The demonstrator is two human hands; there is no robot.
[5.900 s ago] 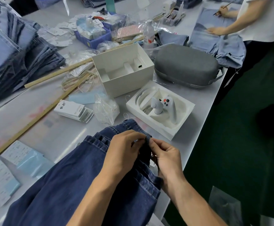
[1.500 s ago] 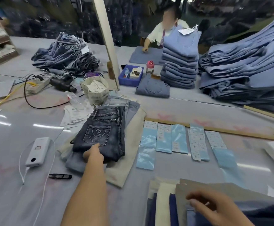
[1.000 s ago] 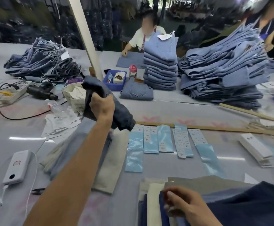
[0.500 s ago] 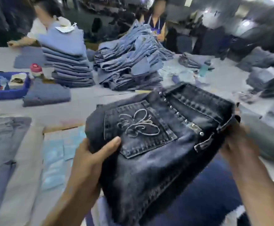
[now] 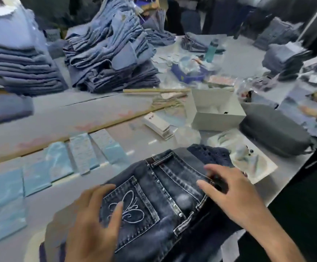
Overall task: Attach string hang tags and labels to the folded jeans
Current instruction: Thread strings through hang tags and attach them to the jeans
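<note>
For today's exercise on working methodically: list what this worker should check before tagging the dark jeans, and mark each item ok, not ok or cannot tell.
1. Dark jeans lie flat on the table: ok.
2. Embroidered back pocket faces up: ok.
3. Left hand rests open on the pocket side: ok.
4. Right hand is at the waistband: ok.
5. A hang tag is in hand: not ok; both hands are without one.
6. Stack of white hang tags has strings fitted: cannot tell.
</note>
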